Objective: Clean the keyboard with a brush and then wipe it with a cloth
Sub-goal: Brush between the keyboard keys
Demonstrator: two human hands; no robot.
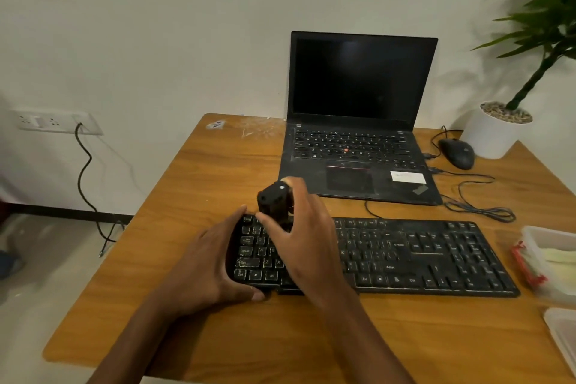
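A black full-size keyboard [420,256] lies across the wooden desk [218,171], dusty on its keys. My left hand [212,262] grips its left end, fingers over the far corner and thumb under the near edge. My right hand [302,234] holds a black brush [274,199] upright by its blocky handle above the keyboard's upper left keys; the bristle end is hidden behind my fingers. A pale yellow cloth [558,256] lies in a clear plastic box at the right edge.
An open black laptop [358,121] stands behind the keyboard. A wired mouse [456,153] and loose cables [477,206] lie to the laptop's right. A white pot with a plant [498,131] sits at the back right. A second clear container [564,340] is at the near right.
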